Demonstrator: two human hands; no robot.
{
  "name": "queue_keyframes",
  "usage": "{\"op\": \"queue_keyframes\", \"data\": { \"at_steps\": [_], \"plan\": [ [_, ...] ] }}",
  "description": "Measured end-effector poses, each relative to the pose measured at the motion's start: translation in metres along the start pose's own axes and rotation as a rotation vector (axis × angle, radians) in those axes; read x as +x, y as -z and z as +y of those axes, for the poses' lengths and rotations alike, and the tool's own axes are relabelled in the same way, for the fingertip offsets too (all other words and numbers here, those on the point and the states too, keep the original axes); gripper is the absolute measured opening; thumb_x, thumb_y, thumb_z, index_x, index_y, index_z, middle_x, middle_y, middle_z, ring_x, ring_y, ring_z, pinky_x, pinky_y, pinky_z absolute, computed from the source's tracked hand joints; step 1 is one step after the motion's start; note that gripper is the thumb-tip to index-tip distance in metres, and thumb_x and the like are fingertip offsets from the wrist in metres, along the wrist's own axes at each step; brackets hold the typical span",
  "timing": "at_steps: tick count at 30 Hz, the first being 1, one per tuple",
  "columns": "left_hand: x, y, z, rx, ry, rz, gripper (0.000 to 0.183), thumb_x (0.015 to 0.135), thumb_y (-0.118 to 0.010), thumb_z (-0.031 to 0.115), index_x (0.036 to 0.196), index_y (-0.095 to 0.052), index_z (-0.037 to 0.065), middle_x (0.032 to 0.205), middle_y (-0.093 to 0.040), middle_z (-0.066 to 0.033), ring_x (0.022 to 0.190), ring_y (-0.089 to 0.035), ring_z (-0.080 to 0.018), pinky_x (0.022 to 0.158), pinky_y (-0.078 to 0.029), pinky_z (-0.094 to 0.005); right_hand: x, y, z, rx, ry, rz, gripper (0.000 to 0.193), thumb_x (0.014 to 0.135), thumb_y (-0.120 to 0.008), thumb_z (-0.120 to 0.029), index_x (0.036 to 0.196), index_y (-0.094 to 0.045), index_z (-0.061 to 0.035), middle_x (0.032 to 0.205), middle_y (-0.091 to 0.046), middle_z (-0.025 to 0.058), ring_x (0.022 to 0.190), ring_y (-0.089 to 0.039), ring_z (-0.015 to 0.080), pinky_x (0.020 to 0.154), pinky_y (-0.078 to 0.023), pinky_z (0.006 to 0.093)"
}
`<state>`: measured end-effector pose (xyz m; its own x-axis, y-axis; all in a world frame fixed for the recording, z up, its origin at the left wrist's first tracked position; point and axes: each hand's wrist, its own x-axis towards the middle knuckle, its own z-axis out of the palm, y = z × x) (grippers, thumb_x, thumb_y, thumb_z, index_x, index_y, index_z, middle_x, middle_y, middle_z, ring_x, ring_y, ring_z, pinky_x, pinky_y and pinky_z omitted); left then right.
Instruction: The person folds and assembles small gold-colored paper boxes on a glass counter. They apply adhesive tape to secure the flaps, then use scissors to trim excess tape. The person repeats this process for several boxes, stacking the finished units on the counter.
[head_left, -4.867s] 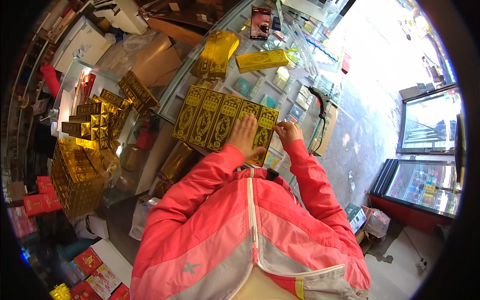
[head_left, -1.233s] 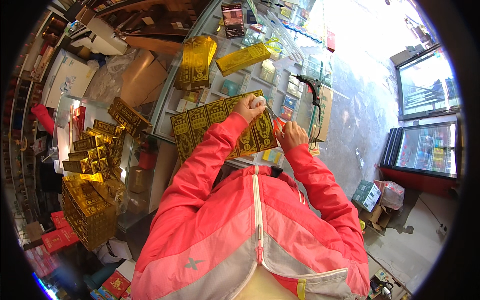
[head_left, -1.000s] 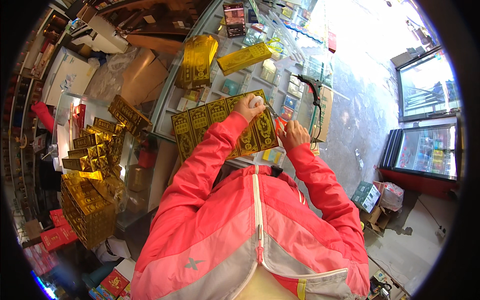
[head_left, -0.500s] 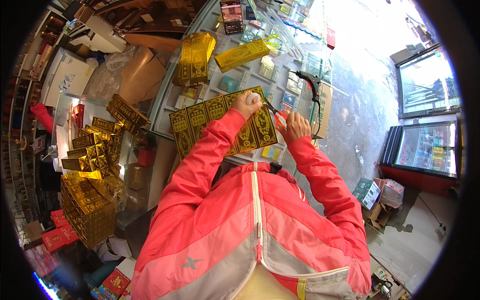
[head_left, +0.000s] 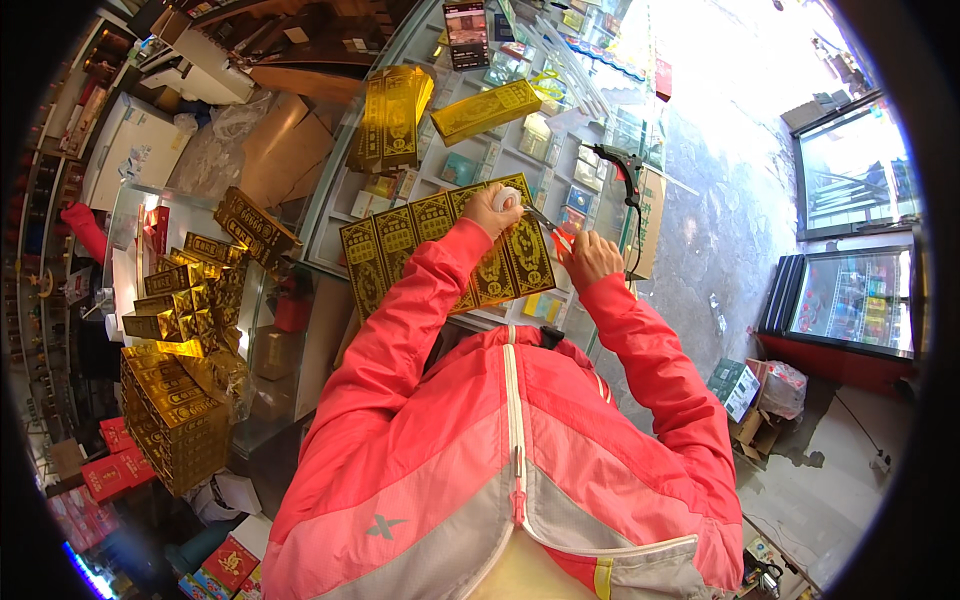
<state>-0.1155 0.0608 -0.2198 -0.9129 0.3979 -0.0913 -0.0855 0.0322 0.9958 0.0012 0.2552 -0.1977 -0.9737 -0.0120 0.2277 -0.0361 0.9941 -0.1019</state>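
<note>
My left hand [head_left: 487, 213] is closed round a small white roll of tape [head_left: 508, 197]. In my right hand [head_left: 596, 260] is a pair of scissors with orange-red handles [head_left: 564, 241]. Its blades point left and reach the tape roll by my left fingertips; I cannot tell whether they are apart. Beneath both hands lies a row of gold boxes with dark printed patterns [head_left: 395, 238], side by side on the glass counter [head_left: 330, 215]. My left forearm hides part of the row.
Beyond the row lie a stack of flat gold pieces [head_left: 388, 118], a long gold box [head_left: 487, 110] and a phone [head_left: 466, 35]. A black glue gun [head_left: 622, 170] with its cord rests right. More gold boxes [head_left: 175, 415] are piled left, and a cardboard box [head_left: 648, 222] stands by the counter's right edge.
The scissors and my right hand have shifted very slightly, with the blades still at the tape roll. My left hand stays where it was, and the gold boxes have not visibly moved.
</note>
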Motion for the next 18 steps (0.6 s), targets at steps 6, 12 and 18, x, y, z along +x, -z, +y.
{"op": "queue_keyframes", "data": {
  "at_steps": [6, 12, 18],
  "plan": [
    [-0.004, -0.002, 0.006, 0.086, -0.014, 0.062, 0.022, 0.079, -0.071, 0.009, 0.095, -0.058, 0.000, 0.080, -0.061, -0.0023, 0.067, -0.059, -0.0094, 0.059, -0.049, -0.0238, 0.004, 0.001, 0.009, -0.023, 0.089, -0.022, 0.026, 0.076, -0.067, -0.028, 0.087, -0.057, -0.0072, 0.079, -0.061, 0.0085, 0.071, -0.062, 0.0270, 0.066, -0.046, 0.0368],
    [0.000, -0.002, 0.001, 0.021, 0.029, 0.044, 0.018, 0.079, -0.070, 0.007, 0.092, -0.058, 0.002, 0.078, -0.058, -0.0002, 0.063, -0.057, -0.0081, 0.057, -0.049, -0.0227, 0.004, 0.005, 0.024, 0.023, 0.028, -0.053, 0.030, 0.076, -0.069, -0.032, 0.082, -0.054, -0.0076, 0.078, -0.058, 0.0076, 0.076, -0.060, 0.0267, 0.067, -0.046, 0.0377],
    [-0.004, -0.001, 0.004, -0.197, 0.042, 0.011, 0.014, 0.080, -0.069, 0.004, 0.090, -0.058, 0.003, 0.077, -0.057, 0.0010, 0.062, -0.057, -0.0071, 0.056, -0.049, -0.0216, -0.003, 0.019, 0.032, -0.016, -0.057, -0.127, 0.039, 0.074, -0.069, -0.041, 0.081, -0.052, -0.0068, 0.081, -0.056, 0.0086, 0.078, -0.059, 0.0259, 0.068, -0.045, 0.0373]
  ]
}}
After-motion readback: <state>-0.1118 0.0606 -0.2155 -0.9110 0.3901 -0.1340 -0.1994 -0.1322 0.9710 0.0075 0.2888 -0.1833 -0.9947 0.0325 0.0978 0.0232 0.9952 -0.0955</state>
